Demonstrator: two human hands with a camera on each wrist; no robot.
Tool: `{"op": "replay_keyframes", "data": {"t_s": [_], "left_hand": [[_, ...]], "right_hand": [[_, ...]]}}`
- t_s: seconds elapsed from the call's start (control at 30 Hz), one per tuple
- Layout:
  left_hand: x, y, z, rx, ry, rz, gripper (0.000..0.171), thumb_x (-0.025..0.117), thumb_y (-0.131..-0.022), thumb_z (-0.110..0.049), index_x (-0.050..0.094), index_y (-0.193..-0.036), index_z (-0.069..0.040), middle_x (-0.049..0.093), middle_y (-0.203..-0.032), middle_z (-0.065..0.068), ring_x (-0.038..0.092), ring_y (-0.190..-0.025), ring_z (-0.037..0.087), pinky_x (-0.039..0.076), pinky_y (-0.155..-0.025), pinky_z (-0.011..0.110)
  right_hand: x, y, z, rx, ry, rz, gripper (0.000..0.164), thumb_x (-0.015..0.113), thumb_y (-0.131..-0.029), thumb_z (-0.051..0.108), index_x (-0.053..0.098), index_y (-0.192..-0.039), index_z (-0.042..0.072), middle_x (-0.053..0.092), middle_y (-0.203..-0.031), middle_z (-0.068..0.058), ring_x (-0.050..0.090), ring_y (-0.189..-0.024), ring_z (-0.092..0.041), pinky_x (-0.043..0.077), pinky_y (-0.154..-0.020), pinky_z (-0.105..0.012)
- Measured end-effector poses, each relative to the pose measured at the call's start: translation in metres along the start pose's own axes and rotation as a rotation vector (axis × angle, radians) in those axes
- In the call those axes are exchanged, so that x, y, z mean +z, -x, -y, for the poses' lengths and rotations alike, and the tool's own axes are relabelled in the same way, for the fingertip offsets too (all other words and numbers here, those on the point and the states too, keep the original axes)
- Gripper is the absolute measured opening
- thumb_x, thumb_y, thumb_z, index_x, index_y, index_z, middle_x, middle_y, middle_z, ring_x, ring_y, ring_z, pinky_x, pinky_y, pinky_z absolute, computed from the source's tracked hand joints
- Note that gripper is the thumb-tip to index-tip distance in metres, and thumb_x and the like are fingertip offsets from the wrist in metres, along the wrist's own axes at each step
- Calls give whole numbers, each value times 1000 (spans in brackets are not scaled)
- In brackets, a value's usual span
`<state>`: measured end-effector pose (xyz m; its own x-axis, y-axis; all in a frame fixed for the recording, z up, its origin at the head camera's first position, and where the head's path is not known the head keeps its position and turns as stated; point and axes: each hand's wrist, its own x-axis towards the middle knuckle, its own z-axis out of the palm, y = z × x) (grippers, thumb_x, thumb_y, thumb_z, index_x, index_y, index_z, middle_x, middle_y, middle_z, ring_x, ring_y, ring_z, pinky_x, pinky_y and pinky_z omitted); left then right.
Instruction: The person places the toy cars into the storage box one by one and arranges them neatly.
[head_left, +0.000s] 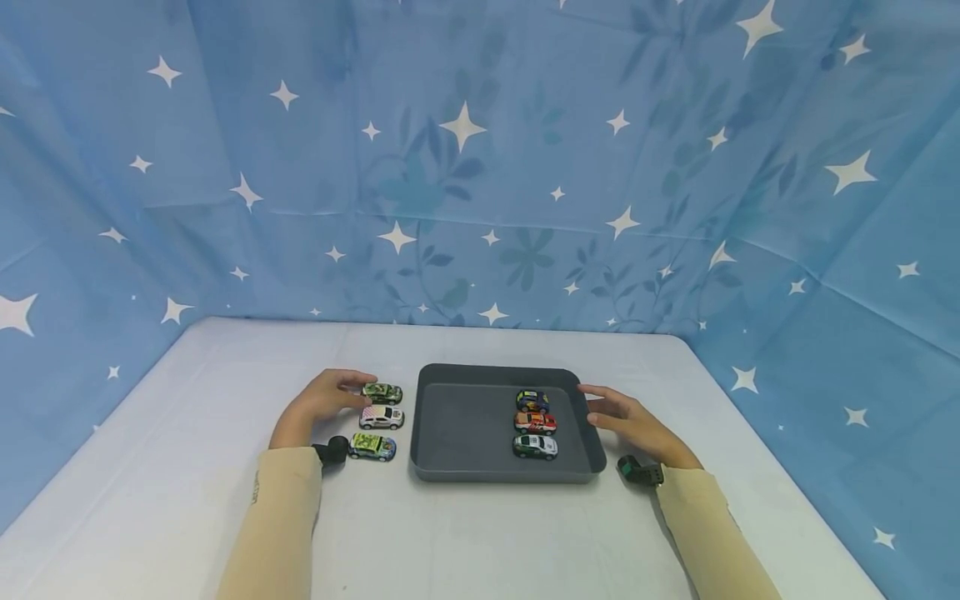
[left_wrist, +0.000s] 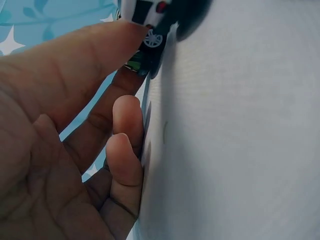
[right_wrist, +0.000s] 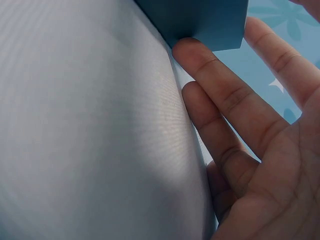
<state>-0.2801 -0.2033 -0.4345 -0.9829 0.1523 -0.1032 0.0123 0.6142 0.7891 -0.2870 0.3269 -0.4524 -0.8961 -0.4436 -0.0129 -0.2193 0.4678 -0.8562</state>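
My left hand [head_left: 324, 398] pinches a green camouflage toy car [head_left: 382, 392] between thumb and forefinger, at the back of a column of cars left of the tray. In the left wrist view a white toy car [left_wrist: 142, 11] overlaps the thumb tip and hides most of the green one. That white car [head_left: 382, 417] with pink markings stands just in front, followed by a yellow-green toy car [head_left: 372, 447]. Beside the right wall of the dark grey tray [head_left: 465, 477] is my right hand [head_left: 626, 419], fingers loosely extended; in the right wrist view a fingertip touches the tray's outer wall [right_wrist: 210, 25].
Inside the tray, toward its right side, stand a dark blue and yellow toy car [head_left: 532, 401], a red and orange one [head_left: 536, 423] and a white and green one [head_left: 535, 447]. A blue star-patterned curtain [head_left: 480, 183] hangs behind the white table [head_left: 480, 542].
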Motion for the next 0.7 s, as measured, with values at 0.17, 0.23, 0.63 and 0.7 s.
{"op": "replay_keyframes", "data": {"t_s": [0.17, 0.23, 0.63, 0.7], "left_hand": [[0, 0, 1, -1, -11, -5, 46, 77, -99, -11, 68, -142, 2, 63, -145, 28, 57, -134, 51, 44, -114, 65], [0, 0, 2, 5, -9, -8, 46, 78, -99, -12, 68, -141, 2, 63, -144, 28, 57, -134, 51, 44, -114, 65], [-6, 4, -1, -5, 27, -59, 47, 79, -101, -14, 67, -143, 2, 59, -150, 29, 58, -136, 50, 50, -111, 61], [-7, 5, -2, -3, 24, -65, 46, 79, -100, -14, 68, -143, 1, 60, -149, 29, 59, -134, 50, 52, -108, 59]], "right_hand": [[0, 1, -2, 7, 6, -1, 64, 65, -109, 22, 40, -165, 2, 42, -164, -33, 44, -148, -55, 33, -115, -78], [0, 1, -2, 16, 11, -5, 64, 64, -110, 24, 40, -166, 3, 42, -164, -32, 45, -147, -55, 33, -115, -79], [-2, 1, -2, 24, 17, -3, 65, 65, -110, 25, 41, -165, 4, 41, -164, -33, 43, -148, -56, 33, -115, -78], [-2, 1, -2, 26, 18, -3, 65, 65, -109, 25, 41, -166, 4, 41, -165, -32, 44, -148, -56, 33, -115, -78]]}}
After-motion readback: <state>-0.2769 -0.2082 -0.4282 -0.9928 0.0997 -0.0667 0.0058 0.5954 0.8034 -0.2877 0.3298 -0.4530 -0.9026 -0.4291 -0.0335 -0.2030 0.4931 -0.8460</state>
